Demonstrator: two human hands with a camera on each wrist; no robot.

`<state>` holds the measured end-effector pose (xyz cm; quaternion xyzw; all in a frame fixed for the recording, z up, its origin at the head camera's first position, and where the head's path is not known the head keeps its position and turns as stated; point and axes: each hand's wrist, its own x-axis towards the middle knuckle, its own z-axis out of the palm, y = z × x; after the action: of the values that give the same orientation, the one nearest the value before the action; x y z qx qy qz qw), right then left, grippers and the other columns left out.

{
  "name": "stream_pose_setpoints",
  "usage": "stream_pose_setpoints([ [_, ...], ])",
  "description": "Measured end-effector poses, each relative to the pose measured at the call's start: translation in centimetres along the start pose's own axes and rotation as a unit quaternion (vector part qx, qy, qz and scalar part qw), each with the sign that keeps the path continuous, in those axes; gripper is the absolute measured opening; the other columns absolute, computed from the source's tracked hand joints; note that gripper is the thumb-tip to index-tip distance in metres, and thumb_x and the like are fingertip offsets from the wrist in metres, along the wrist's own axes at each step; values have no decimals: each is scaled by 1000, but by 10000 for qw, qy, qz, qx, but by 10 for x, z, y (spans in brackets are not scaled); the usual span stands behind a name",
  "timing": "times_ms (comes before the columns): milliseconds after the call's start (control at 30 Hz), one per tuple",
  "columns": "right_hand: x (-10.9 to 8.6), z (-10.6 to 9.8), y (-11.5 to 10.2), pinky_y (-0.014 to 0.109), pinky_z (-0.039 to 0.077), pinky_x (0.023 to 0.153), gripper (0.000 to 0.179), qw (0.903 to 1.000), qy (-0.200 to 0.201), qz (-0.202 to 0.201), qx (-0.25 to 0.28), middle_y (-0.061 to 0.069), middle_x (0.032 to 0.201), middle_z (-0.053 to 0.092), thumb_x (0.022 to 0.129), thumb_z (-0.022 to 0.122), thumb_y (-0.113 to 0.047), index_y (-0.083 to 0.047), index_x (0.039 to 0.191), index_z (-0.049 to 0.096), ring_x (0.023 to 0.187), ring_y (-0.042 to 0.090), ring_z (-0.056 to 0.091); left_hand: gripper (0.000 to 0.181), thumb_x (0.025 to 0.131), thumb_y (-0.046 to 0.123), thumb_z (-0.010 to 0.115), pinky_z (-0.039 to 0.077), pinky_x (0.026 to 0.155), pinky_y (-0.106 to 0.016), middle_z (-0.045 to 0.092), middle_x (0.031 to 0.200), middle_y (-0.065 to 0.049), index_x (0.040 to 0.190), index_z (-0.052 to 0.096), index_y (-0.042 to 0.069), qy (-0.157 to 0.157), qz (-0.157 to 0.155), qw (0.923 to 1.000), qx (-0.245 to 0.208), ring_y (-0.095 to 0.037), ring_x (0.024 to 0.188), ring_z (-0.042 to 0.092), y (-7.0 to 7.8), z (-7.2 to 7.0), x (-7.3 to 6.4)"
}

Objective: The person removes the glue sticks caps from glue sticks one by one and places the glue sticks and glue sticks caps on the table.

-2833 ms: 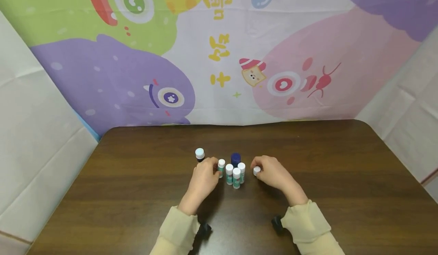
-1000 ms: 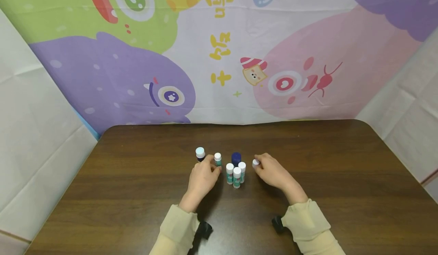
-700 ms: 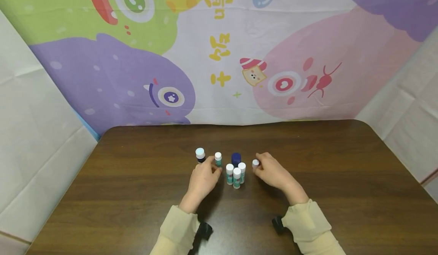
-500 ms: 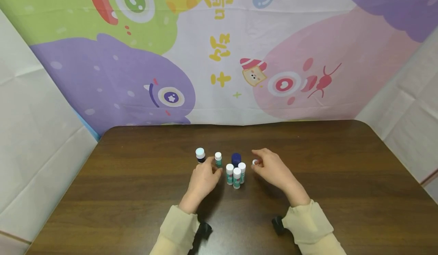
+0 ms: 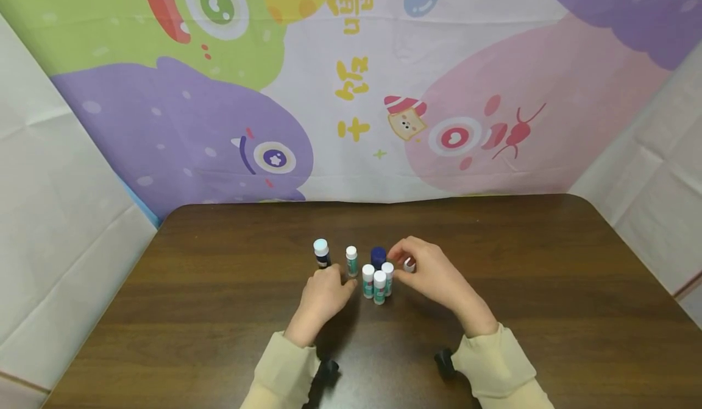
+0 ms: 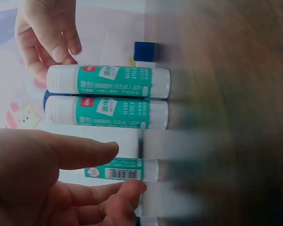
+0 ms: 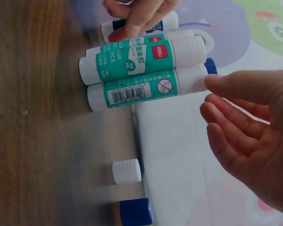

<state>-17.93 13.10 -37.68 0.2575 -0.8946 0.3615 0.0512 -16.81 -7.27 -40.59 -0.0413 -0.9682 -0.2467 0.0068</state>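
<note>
My left hand (image 5: 322, 296) is beside a lone green-and-white glue stick (image 5: 351, 261), thumb and fingers apart with nothing between them. Just beyond its knuckles stands a dark blue glue stick with a white cap (image 5: 321, 253). My right hand (image 5: 434, 275) reaches toward the cluster of green glue sticks (image 5: 379, 287), its thumb by a white cap end in the right wrist view and its fingers loosely bent. Behind the cluster shows a dark blue cap (image 5: 378, 255). A small loose white cap (image 7: 126, 172) sits on the table, partly hidden by the right hand in the head view.
A small blue piece (image 7: 136, 212) stands past the loose white cap in the right wrist view. The brown wooden table (image 5: 219, 336) ends at the back against a cartoon cloth (image 5: 351, 171). White sheets (image 5: 60, 214) hang at the sides.
My left hand has let go of the lone glue stick, after setting it farther back, and drawn toward me. My right hand has released the white cap and moved left to the cluster.
</note>
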Motion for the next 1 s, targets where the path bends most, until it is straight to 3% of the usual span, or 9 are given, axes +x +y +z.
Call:
stream_pose_setpoints([
  [400,1,4,0,35,50,73,21,9999,-164,13,-46,-4,85,58,74,75,-14,-11,89,62,78,12,56,16,81,23,63,47,58,-41,67,78,-9,84,66,7,8,67,10000,63,-30,69,63,5,-14,-3],
  [633,0,5,0,25,47,67,21,9997,-189,134,-70,-6,82,57,72,76,-16,-15,83,59,78,10,55,13,80,21,64,47,57,-42,68,79,-9,83,67,9,203,72,9998,53,-32,69,63,6,-18,-4],
  [1000,-1,7,2,29,49,69,28,9984,-482,272,-65,-3,82,61,72,75,-10,-13,89,52,80,13,61,13,79,22,62,46,54,-42,68,80,-8,84,67,11,362,-121,9992,133,-32,68,62,9,-24,-7],
])
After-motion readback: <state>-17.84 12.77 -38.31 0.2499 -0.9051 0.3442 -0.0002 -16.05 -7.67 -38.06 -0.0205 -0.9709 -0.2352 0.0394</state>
